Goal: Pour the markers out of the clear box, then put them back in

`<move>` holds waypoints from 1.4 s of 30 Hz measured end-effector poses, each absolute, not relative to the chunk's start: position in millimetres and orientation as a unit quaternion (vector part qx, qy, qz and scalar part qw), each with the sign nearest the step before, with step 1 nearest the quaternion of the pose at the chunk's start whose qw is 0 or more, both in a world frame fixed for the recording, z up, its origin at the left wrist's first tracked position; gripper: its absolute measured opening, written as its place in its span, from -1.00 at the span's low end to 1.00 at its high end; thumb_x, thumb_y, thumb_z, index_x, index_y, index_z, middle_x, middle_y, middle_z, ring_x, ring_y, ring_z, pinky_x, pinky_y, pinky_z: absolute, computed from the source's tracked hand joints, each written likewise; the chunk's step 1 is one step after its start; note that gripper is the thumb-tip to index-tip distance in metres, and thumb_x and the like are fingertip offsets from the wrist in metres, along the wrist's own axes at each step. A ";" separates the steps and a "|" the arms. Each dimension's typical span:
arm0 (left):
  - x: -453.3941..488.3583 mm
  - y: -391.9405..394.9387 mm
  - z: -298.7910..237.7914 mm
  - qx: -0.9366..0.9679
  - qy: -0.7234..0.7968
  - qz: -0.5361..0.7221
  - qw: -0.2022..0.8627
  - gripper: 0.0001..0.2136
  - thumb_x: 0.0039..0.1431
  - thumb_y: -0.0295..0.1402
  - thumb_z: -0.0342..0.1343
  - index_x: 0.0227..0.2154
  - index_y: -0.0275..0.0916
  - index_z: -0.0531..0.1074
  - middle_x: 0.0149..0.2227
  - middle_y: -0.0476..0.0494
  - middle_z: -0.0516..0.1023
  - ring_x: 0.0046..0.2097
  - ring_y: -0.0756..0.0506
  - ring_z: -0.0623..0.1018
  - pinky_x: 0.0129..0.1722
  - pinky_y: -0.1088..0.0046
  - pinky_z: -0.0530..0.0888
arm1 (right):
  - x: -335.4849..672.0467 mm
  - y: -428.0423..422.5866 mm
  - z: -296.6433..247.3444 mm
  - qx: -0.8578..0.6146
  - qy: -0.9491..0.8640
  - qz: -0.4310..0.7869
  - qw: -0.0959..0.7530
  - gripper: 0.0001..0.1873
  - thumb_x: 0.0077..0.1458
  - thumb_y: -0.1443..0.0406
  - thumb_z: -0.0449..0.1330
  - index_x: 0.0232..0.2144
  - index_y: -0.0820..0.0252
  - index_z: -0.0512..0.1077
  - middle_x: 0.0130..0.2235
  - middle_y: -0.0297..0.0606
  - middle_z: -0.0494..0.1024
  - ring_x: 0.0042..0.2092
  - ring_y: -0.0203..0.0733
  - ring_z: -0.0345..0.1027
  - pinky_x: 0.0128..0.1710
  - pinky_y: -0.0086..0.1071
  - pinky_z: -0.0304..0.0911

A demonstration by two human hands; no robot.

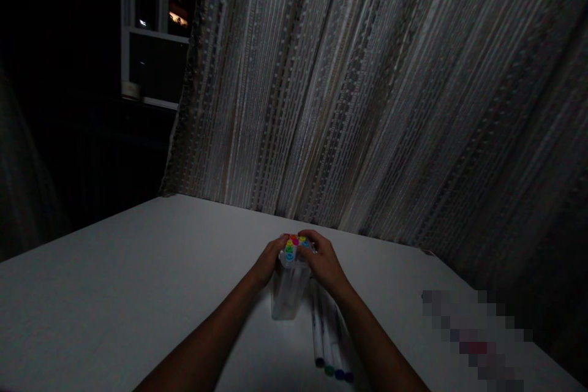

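A clear plastic case stands tilted on the white table, with a bundle of markers' coloured caps in red, yellow, green and blue at its far end. My left hand grips the left side of the bundle near the caps. My right hand curls over its right side, and the fingers of both hands nearly meet across the caps. Several loose markers with white barrels and dark, green and blue ends lie side by side just below the case, close to my right forearm.
The white table runs to a corner at the far edge, with a striped grey curtain behind it. A window shows at the upper left. A pixelated, blurred patch covers something on the table at the right.
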State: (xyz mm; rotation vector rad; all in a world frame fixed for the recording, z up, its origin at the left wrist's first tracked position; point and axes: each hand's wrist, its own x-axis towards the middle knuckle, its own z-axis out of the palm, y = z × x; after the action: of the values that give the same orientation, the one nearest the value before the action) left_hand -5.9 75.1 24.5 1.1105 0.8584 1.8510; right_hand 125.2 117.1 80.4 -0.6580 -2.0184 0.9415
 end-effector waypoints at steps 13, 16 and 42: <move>-10.8 82.7 14.3 0.375 0.343 0.762 0.401 -0.66 -0.05 -0.10 0.20 -0.35 -0.30 0.51 -0.32 -0.12 0.59 -0.16 -0.19 0.53 -0.09 0.32 0.38 | 126.1 118.8 68.6 -0.242 -0.785 0.376 0.428 -0.66 -0.01 0.18 0.15 -0.18 0.17 0.51 -0.12 -0.19 0.56 -0.04 -0.08 0.40 0.03 -0.16 0.26; -10.5 82.2 16.1 0.378 0.336 0.758 0.412 -0.66 -0.05 -0.10 0.19 -0.37 -0.30 0.51 -0.34 -0.12 0.59 -0.19 -0.18 0.54 -0.11 0.33 0.39 | 126.1 118.5 67.2 -0.242 -0.785 0.376 0.429 -0.64 0.02 0.19 0.12 -0.15 0.16 0.51 -0.09 -0.17 0.55 -0.01 -0.08 0.38 0.06 -0.15 0.23; -9.8 81.5 19.3 0.441 0.325 0.737 0.395 -0.66 0.01 -0.07 0.13 -0.37 -0.28 0.51 -0.37 -0.08 0.61 -0.25 -0.13 0.53 -0.16 0.39 0.38 | 129.8 110.5 71.9 -0.194 -0.801 0.301 0.480 -0.63 0.13 0.16 0.05 -0.09 0.16 0.48 -0.03 -0.12 0.47 0.02 -0.11 0.33 0.07 -0.20 0.22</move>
State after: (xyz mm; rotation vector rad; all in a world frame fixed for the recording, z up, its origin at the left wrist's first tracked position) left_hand -9.8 81.5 19.3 1.1194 0.8253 1.8690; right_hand 129.8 110.5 71.9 -0.4732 -1.9531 0.7335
